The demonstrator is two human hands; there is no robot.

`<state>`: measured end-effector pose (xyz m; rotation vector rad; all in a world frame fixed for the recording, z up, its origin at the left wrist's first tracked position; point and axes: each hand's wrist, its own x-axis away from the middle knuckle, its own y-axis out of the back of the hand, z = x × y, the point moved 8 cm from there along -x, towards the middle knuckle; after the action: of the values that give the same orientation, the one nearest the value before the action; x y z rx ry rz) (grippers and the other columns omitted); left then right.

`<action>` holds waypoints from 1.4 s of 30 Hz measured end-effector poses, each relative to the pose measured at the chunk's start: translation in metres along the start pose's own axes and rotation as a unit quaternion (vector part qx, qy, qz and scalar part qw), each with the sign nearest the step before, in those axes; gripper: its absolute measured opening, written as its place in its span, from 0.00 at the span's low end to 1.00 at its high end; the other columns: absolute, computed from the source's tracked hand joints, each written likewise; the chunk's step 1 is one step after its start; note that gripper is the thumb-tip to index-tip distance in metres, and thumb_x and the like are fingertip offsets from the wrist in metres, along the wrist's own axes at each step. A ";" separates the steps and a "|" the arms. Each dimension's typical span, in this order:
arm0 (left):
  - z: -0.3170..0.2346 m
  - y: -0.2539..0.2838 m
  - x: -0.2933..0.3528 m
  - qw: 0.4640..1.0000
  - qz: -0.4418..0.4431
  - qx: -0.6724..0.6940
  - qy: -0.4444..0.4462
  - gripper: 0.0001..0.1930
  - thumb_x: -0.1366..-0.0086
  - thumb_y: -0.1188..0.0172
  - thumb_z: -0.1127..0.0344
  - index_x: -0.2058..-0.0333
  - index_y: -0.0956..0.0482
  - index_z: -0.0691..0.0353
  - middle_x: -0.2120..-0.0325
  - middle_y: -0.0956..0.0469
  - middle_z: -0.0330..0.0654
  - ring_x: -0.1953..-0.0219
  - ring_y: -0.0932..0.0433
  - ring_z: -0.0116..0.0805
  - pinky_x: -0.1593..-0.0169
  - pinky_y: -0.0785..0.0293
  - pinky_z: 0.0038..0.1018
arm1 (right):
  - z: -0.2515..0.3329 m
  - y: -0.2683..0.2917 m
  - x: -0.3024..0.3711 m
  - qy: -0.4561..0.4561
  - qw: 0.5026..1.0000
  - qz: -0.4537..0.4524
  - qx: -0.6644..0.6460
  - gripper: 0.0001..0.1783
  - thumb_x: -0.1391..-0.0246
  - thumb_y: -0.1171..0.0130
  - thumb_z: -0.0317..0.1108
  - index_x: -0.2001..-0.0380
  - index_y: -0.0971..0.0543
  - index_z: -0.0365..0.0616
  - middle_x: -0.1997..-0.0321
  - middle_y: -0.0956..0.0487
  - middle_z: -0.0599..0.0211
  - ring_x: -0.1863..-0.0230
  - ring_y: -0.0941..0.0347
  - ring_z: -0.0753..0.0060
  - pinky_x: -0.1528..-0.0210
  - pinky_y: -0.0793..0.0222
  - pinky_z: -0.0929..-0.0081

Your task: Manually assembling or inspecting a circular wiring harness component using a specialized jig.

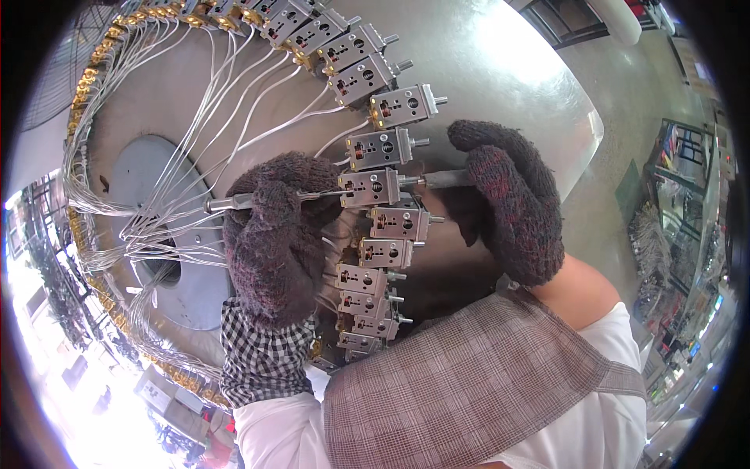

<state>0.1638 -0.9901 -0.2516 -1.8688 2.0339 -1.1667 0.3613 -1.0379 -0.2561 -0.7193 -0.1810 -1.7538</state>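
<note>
Dark knitted gloves cover both hands. My left hand (273, 242) is closed round a slim screwdriver (232, 203), whose thin shaft reaches right to the face of a small boxy metal control unit (366, 188). On that unit's other side, my right hand (519, 207) grips a grey cylindrical tool (447, 180), which meets the unit's protruding shaft. How the tool's end fits there is too small to tell. More units of the same kind, such as one above (378, 148) and one below (393, 223), stand close by in a curved row.
The units line the edge of a round metal turntable (305, 102). Thin silvery lines (254, 125) run from them to a grey hub (129, 176) with an opening. Brass-coloured parts (80, 117) follow the left rim. Shelving (680, 148) stands to the right.
</note>
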 end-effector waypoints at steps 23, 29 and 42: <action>0.004 0.007 0.008 0.998 0.048 -0.050 -0.011 0.18 0.38 0.51 0.60 0.55 0.35 0.67 0.62 0.28 0.50 0.57 0.27 0.45 0.52 0.30 0.43 | -0.002 0.002 0.009 0.070 0.997 0.025 -0.013 0.17 0.45 0.50 0.34 0.52 0.31 0.40 0.68 0.26 0.64 0.71 0.27 0.76 0.76 0.31 0.83; 0.004 0.001 0.022 0.995 0.075 -0.048 -0.035 0.17 0.37 0.53 0.61 0.55 0.35 0.67 0.61 0.28 0.50 0.57 0.28 0.44 0.51 0.31 0.43 | -0.005 0.007 0.027 0.087 0.996 0.019 -0.002 0.17 0.44 0.52 0.32 0.52 0.32 0.40 0.67 0.26 0.61 0.72 0.28 0.75 0.77 0.31 0.81; 0.059 -0.005 0.066 0.989 0.091 -0.111 0.022 0.19 0.40 0.49 0.54 0.61 0.32 0.66 0.64 0.28 0.49 0.59 0.26 0.44 0.53 0.28 0.38 | -0.047 0.074 0.086 0.107 0.992 -0.054 -0.026 0.20 0.43 0.55 0.37 0.50 0.36 0.38 0.70 0.25 0.56 0.77 0.30 0.74 0.79 0.35 0.81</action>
<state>0.1876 -1.0745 -0.2635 -1.7142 2.3879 -0.9796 0.4000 -1.1544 -0.2640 -0.5616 -0.0271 -1.9308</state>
